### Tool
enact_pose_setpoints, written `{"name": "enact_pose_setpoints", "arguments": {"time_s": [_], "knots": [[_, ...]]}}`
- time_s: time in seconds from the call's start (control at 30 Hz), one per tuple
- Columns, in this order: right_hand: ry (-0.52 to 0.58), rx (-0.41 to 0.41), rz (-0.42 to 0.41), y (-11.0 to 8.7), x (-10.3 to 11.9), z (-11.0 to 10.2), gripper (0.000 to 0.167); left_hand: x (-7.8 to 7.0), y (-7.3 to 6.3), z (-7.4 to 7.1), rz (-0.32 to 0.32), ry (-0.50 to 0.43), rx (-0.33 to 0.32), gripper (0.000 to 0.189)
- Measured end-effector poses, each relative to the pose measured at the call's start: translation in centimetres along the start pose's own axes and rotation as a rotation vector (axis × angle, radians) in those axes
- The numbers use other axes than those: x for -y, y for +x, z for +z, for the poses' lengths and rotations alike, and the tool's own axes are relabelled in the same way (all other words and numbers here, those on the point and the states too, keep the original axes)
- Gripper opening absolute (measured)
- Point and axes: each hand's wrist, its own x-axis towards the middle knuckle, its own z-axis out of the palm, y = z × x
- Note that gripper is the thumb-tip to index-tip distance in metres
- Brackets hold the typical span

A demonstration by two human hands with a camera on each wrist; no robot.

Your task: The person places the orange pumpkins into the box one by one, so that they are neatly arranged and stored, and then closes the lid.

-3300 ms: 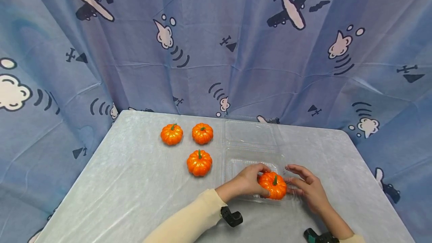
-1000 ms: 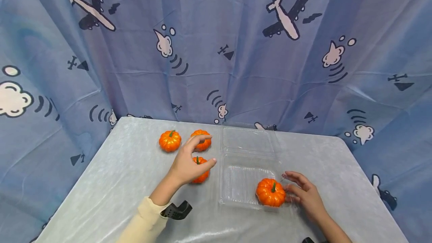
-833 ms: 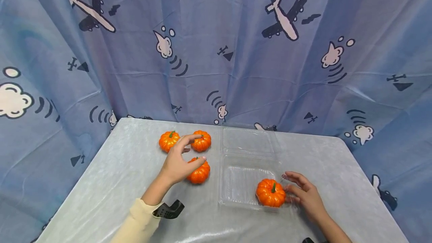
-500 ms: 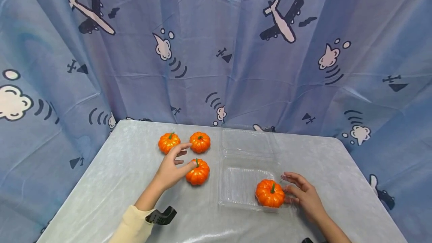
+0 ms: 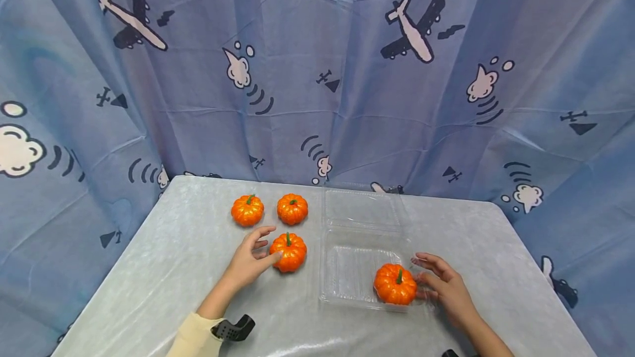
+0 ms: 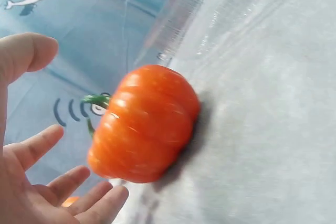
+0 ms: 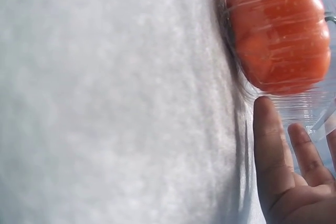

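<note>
My left hand [image 5: 250, 260] is at the left side of an orange toy pumpkin [image 5: 289, 252] with a green stem. Its fingers and thumb are spread; in the left wrist view a gap separates the thumb from that pumpkin [image 6: 147, 124]. Another pumpkin [image 5: 395, 284] sits in the front right corner of a clear plastic clamshell container [image 5: 347, 269], whose lid lies folded back. By the container's right wall is my right hand [image 5: 446, 288], fingers loosely extended. In the right wrist view, its thumb [image 7: 270, 140] reaches the clear wall just beside the boxed pumpkin [image 7: 278, 35].
Two more pumpkins stand farther back on the table, one on the left [image 5: 247, 210] and one [image 5: 292, 209] near the container lid [image 5: 362, 208]. A pale sheet covers the table [image 5: 163, 269]. Behind it hangs a blue curtain [image 5: 297, 70] printed with planes.
My left hand has let go of the pumpkin now in the container and moved left over the others, then lowered beside the nearest one. The right hand has stayed by the container.
</note>
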Motion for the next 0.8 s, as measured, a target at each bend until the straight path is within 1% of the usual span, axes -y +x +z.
{"name": "enact_pose_setpoints", "arguments": {"time_s": [0.2, 0.4, 0.6, 0.8], "knots": [[0.003, 0.001, 0.01, 0.0, 0.0, 0.0, 0.049, 0.8, -0.1, 0.6, -0.028, -0.02, -0.012, 0.058], [0.013, 0.004, -0.005, 0.0, -0.2, 0.0, 0.05, 1.3, 0.0, 1.0, -0.048, -0.025, -0.031, 0.058], [0.017, 0.009, -0.025, -0.1, -0.4, 0.0, 0.05, 1.7, 0.0, 1.3, -0.047, -0.034, -0.029, 0.058], [0.017, 0.008, -0.032, -0.2, -0.4, 0.0, 0.05, 1.7, 0.0, 1.4, -0.037, -0.027, -0.018, 0.056]]}}
